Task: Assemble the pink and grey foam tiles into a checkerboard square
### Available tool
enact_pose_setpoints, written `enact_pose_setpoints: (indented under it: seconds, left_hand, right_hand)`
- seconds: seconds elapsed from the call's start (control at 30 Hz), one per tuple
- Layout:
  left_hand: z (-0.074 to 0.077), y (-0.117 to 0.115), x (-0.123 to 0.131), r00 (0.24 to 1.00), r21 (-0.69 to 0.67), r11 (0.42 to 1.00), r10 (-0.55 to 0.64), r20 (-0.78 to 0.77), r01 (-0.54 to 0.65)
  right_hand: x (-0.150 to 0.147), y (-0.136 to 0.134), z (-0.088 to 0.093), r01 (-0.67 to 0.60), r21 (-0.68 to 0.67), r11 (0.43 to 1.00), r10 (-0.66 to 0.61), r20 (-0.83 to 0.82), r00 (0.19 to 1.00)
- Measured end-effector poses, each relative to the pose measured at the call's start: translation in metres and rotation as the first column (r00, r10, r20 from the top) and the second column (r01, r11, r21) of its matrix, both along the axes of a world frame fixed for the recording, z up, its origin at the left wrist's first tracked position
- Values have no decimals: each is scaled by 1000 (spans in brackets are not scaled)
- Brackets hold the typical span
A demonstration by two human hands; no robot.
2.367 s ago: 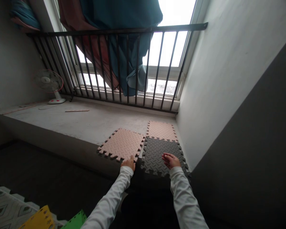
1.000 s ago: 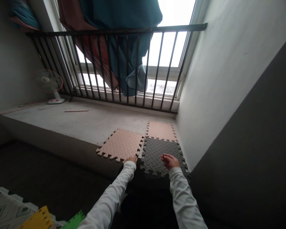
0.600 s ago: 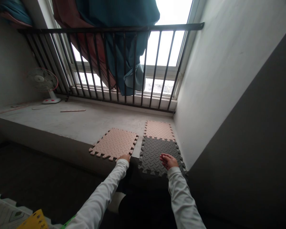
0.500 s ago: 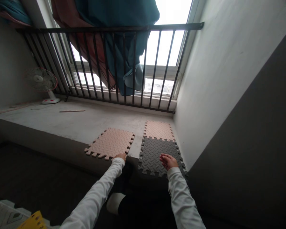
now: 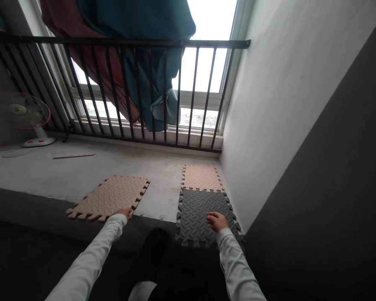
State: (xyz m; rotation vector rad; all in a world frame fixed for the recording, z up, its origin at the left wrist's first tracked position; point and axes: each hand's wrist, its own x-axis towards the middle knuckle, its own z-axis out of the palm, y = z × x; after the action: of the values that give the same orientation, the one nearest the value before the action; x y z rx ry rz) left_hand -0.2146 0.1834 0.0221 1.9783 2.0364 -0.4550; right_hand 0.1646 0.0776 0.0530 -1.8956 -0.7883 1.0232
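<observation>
Foam edge of a pink mat (image 5: 113, 205) sits under the left grip (image 5: 123, 213), laid flat with no real pinch showing. Right grip (image 5: 217, 221) is held open just over a grey mat (image 5: 197, 221), another pink mat (image 5: 201, 177) butted behind it on the concrete ledge (image 5: 163, 184).

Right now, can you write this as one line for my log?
left hand: at pink mat edge | right hand: over grey mat

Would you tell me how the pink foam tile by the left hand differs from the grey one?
The pink foam tile is pale; the grey foam tile is dark. The pink tile lies alone at a slant; the grey tile sits squared against a second pink tile. Both share toothed edges and tread embossing.
</observation>
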Motion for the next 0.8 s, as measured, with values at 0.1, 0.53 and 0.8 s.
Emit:
enact_pose_setpoints:
  seconds: [0.1, 0.53, 0.8]
  left_hand:
    - [-9, 3, -10, 1000, 4, 1000, -27, -11, 27]
    - [43, 14, 64, 978, 319, 947, -93, 187, 30]
    - [-18, 76, 200, 921, 218, 976, -63, 384, -24]
  right_hand:
    - [0, 4, -5, 5, -24, 1000, -1, 154, 988]
    - [-27, 19, -7, -77, -688, 722, 553, 506, 661]
    - [-30, 26, 1, -124, -753, 647, 650, 458, 607]
